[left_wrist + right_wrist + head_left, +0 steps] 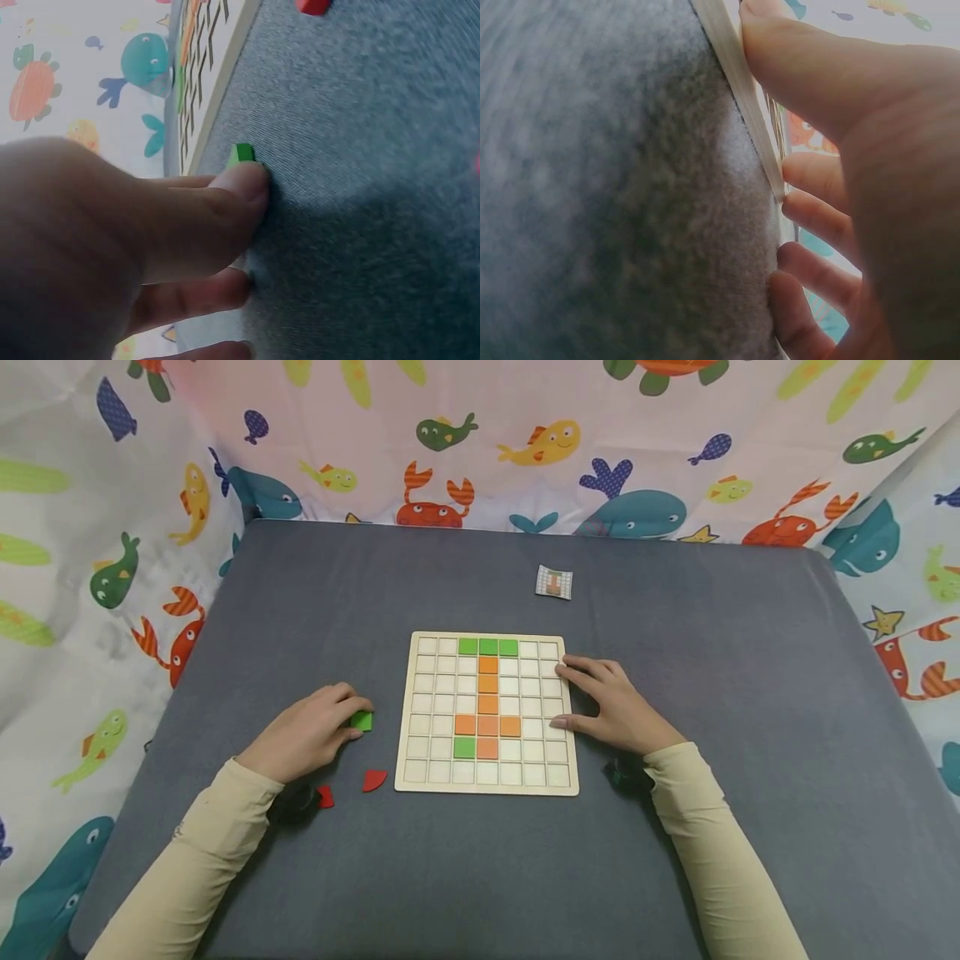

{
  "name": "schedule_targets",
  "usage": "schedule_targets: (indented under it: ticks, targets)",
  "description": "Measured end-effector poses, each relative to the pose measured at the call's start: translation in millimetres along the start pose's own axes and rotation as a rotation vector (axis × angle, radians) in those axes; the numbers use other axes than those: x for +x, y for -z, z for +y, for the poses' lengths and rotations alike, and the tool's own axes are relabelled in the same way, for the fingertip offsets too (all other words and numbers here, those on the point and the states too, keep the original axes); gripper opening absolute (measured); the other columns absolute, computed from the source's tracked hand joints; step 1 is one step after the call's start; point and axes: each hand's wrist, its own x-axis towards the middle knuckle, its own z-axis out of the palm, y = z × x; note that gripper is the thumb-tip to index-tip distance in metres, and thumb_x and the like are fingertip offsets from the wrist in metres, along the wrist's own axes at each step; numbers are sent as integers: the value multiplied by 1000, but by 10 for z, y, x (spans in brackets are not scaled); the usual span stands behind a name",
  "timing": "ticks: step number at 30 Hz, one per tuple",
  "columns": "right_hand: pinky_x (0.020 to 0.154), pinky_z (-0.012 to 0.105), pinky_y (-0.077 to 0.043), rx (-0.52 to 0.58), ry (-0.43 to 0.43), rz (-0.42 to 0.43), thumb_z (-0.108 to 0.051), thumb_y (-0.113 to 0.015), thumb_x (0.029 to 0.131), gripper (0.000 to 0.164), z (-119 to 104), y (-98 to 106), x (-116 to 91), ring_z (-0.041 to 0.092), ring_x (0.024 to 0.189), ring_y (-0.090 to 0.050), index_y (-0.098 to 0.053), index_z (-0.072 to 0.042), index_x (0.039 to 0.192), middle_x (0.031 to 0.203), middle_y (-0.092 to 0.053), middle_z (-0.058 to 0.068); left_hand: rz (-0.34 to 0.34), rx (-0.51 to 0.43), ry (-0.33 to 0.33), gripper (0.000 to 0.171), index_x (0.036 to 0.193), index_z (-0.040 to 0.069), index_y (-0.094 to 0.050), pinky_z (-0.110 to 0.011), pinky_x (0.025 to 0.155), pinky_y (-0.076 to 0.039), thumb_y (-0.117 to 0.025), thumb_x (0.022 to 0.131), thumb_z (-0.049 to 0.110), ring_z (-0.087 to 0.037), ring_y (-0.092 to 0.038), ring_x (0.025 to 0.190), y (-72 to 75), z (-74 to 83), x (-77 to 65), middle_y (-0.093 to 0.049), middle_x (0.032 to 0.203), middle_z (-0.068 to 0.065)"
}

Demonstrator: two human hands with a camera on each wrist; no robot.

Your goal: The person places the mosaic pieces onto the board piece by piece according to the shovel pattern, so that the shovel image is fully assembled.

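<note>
My left hand [315,732] pinches a green square tile [362,721] between thumb and fingers, left of the wooden grid board [401,777]. In the left wrist view the tile [244,152] pokes out past the thumb, close over the grey cloth. On the board, green tiles [488,647] form a short row at the top, orange tiles [487,704] run down the middle with a crossing row, and one green tile [464,747] lies lower left. My right hand [618,706] rests on the board's right edge, thumb and fingers spread and relaxed.
Two red pieces, one a quarter-round [374,780] and one [326,797] partly hidden by the left wrist, lie left of the board. A small printed pattern card [553,582] lies behind it. A grey cloth [480,877] covers the table; a sea-animal curtain [510,485] hangs around it.
</note>
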Motion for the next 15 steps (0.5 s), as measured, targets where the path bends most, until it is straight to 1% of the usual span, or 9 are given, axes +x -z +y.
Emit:
schedule_targets:
  ticks: [4, 7, 12, 15]
  targets:
    - [103, 51, -35, 6, -10, -1, -53, -72, 80, 83, -11, 0, 5, 31, 134, -28, -40, -16, 147, 152, -34, 5, -6, 5, -7, 26, 107, 6, -67, -34, 71, -50, -75, 82, 5, -16, -54, 81, 23, 27, 6, -58, 94, -4]
    - [103, 51, -35, 11, -7, 4, -52, -72, 80, 83, -11, -3, 4, 31, 134, -28, -40, -15, 147, 152, -34, 6, -2, 20, -20, 25, 105, 6, -68, -33, 68, -49, -76, 81, 6, -15, -54, 77, 45, 70, 39, -57, 92, -3]
    - [103, 52, -34, 13, -3, 11, -49, -74, 80, 82, -11, -2, -9, 32, 133, -28, -41, -14, 146, 151, -34, 7, 7, 38, -48, 25, 105, 7, -68, -30, 64, -47, -76, 81, 9, -13, -52, 71, 94, 197, 173, -57, 90, -3]
    - [103, 52, -34, 12, -3, 11, -49, -74, 80, 82, -15, 1, -9, 32, 133, -29, -41, -14, 146, 151, -35, 7, -5, 40, -68, 29, 108, 7, -67, -29, 63, -47, -77, 81, 11, -12, -52, 72, 113, 288, 270, -58, 92, -2]
